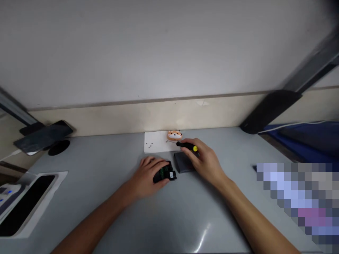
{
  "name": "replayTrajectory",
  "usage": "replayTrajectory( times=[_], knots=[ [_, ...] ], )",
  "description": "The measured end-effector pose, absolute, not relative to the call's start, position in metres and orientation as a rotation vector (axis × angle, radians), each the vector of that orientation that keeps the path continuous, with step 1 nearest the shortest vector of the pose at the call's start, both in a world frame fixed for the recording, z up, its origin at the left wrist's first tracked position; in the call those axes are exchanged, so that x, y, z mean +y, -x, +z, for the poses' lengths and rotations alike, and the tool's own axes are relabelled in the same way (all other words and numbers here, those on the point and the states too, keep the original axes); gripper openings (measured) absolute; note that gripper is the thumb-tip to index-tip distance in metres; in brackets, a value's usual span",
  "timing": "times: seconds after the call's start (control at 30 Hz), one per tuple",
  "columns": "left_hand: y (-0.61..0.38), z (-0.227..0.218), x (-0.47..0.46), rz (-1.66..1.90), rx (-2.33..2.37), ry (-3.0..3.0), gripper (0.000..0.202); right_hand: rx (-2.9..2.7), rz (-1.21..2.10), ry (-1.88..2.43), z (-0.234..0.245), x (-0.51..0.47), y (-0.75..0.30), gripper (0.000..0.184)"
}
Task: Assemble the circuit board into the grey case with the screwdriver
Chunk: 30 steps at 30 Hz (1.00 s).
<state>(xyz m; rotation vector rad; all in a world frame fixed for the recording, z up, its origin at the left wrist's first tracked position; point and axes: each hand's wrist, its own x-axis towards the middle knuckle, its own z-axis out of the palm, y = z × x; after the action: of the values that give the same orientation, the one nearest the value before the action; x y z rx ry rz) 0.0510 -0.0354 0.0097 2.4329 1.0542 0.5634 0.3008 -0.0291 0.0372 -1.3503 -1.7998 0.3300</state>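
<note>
My left hand [151,177] is wrapped over a small black device [169,173] on the grey table, its green circuit board partly showing between the fingers. The device's exact kind cannot be made out. In my right hand [202,158] is a screwdriver [187,145] with a black handle and a yellow end. Its thin shaft points left over a white sheet of paper [156,137], with the tip close to a small dark speck. Several tiny dark screws [149,145] lie on the left part of the sheet. Beneath my right hand sits a dark grey flat case [182,163], partly hidden.
An orange-and-white animal-faced item [174,135] rests on the sheet's back edge. At the left are a phone on a stand [45,137] and a black-screened device [29,206] on white paper. A black cylindrical object [270,111] stands back right, near a pixelated area.
</note>
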Motion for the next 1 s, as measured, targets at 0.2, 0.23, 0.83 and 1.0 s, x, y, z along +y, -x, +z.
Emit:
replayTrajectory(
  times=[0.2,0.23,0.83,1.0],
  knots=[
    [-0.0506,0.0121,-0.0356,0.553,1.059,-2.408,0.05,-1.752,0.398,1.356,0.0376,-0.0286,-0.3015,0.031],
    [-0.0505,0.0123,-0.0356,0.552,1.057,-2.409,0.05,-1.738,0.417,1.36,0.0375,-0.0283,-0.3016,0.031],
    [-0.05,0.0097,-0.0338,0.556,1.045,-2.454,0.049,-1.726,0.413,1.431,0.0345,-0.0251,-0.3048,0.034],
    [-0.049,0.0083,-0.0339,0.564,1.041,-2.455,0.051,-1.845,0.346,1.412,0.0346,-0.0257,-0.3039,0.033]
  ],
)
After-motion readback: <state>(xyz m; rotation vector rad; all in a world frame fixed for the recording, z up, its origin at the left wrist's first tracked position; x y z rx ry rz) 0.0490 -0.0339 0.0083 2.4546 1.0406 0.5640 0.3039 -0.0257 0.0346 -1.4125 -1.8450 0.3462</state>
